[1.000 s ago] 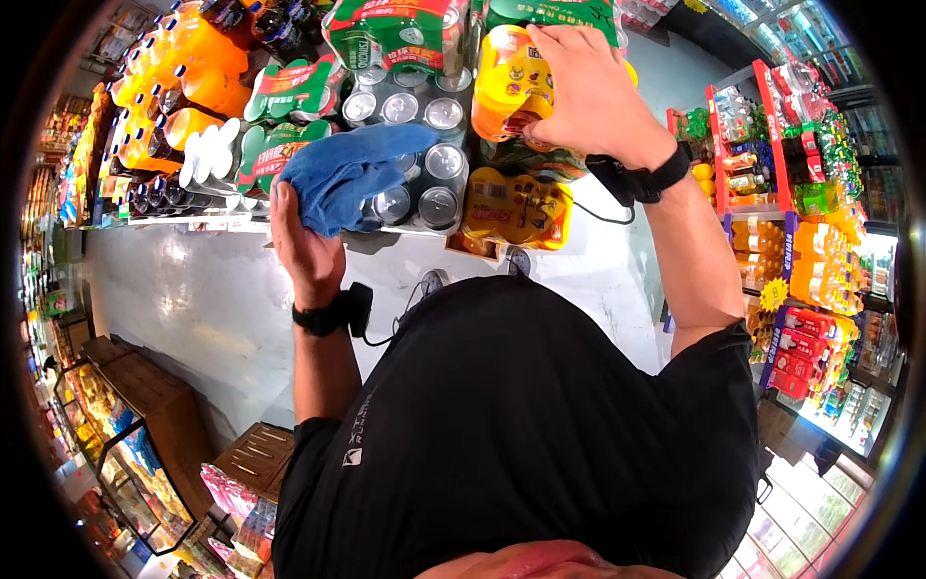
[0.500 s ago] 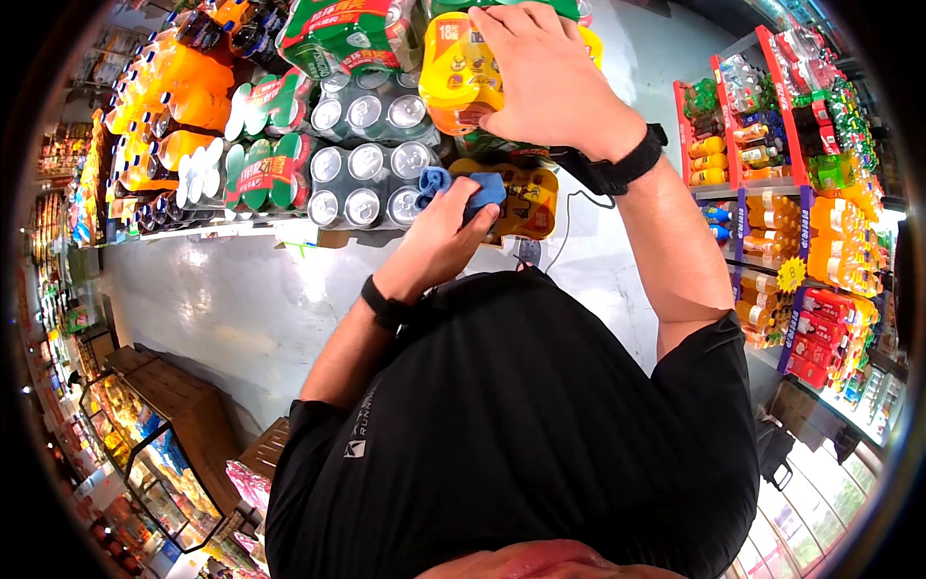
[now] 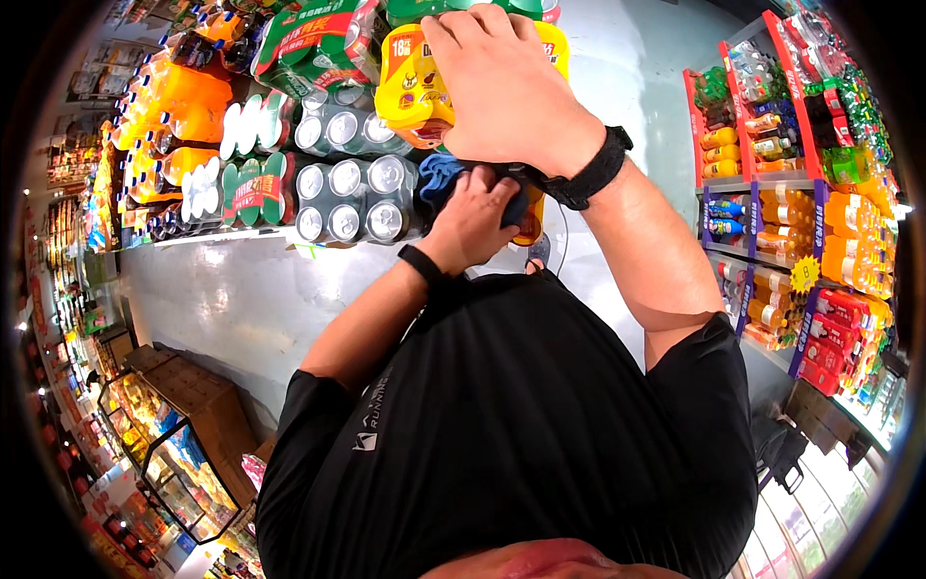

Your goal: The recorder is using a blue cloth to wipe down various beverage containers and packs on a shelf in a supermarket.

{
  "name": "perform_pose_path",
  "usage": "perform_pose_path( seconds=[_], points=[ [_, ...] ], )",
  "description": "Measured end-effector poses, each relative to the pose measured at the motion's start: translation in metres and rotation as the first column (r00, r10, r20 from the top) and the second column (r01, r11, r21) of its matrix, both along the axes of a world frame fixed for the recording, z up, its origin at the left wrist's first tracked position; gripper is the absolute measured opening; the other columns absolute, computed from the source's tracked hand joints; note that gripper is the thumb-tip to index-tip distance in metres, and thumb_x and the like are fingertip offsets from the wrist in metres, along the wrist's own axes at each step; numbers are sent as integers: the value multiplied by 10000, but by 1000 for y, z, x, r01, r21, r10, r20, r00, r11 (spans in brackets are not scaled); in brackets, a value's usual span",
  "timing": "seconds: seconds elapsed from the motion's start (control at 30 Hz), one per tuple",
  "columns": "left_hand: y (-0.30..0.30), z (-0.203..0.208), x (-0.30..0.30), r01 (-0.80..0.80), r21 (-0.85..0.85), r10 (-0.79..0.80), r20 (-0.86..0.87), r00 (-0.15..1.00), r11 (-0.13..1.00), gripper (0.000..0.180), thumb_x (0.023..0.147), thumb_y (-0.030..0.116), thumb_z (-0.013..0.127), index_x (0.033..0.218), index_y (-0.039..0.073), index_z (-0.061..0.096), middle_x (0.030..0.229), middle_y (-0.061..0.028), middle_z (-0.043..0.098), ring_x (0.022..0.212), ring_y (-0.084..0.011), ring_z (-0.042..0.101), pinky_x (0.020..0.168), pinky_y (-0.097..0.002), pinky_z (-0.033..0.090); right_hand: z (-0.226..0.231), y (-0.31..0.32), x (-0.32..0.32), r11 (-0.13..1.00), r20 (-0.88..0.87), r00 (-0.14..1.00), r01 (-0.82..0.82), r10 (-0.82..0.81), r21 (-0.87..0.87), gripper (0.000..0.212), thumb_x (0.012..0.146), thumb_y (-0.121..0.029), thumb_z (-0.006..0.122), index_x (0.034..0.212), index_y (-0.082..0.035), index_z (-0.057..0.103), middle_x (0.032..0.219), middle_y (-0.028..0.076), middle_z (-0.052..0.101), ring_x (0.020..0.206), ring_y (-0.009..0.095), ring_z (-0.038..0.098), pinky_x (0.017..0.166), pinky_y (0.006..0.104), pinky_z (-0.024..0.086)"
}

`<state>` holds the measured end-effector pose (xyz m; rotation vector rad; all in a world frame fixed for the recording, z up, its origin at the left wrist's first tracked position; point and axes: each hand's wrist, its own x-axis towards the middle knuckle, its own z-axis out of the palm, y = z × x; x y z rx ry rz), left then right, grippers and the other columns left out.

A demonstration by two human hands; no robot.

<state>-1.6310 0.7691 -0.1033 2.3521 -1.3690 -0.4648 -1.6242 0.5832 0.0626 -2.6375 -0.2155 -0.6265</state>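
Note:
My right hand (image 3: 516,92) is spread across a yellow shrink-wrapped pack of cans (image 3: 413,77), gripping it with fingers over the top and thumb at the near side. Just below and left of it, my left hand (image 3: 476,214) is closed on a blue cloth (image 3: 441,174), pressed in under the near edge of that pack. Part of another yellow pack (image 3: 530,224) shows beside my left fingers; the rest is hidden by my hand and the cloth. Dark bands circle both wrists.
Left of my hands stand wrapped packs of silver-topped cans (image 3: 347,198), with a green and red carton (image 3: 318,43) behind. Orange drink bottles (image 3: 193,92) are stacked further left. A bottle rack (image 3: 748,135) stands at right, brown boxes (image 3: 207,415) at lower left. A thin cable runs near my left hand.
My right hand and the yellow pack have shifted slightly left. My left hand has pushed the cloth rightward, now covering more of the lower yellow pack. The whole view has moved a little.

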Motion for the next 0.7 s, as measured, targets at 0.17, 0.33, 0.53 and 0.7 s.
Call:
perform_pose_path(
  seconds=[0.17,0.33,0.53,0.7],
  points=[
    [-33,-16,8,341,-198,-328,96,940,919,845,856,297,894,1579,-9,579,1641,-265,585,1563,-463,484,1341,-580,336,-1,1,0,1000,32,999,-2,2,9,714,780,-195,814,1404,105,643,1337,234,686,1324,408,601,1153,500,482],
    [-18,-11,5,297,-169,-305,-26,952,940,635,849,266,899,1446,114,745,1524,-159,673,1479,-390,559,1315,-507,398,0,3,-2,1000,39,999,-10,10,4,719,795,-203,827,1414,105,632,1356,237,681,1322,417,601,1156,506,481],
    [37,14,-14,70,15,-67,-150,986,997,423,883,80,820,1299,90,746,1287,-177,670,1222,-424,708,1055,-517,592,-3,7,-5,999,104,995,-8,13,-53,685,811,-169,814,1408,103,616,1365,253,672,1313,423,604,1158,507,480],
    [76,19,-18,19,45,-9,-217,976,999,477,848,74,803,1314,48,703,1278,-210,667,1233,-458,687,1074,-527,575,18,18,-10,989,-75,997,-38,28,-139,656,826,-105,756,1425,115,606,1362,264,670,1312,426,607,1149,502,483]
  ],
)
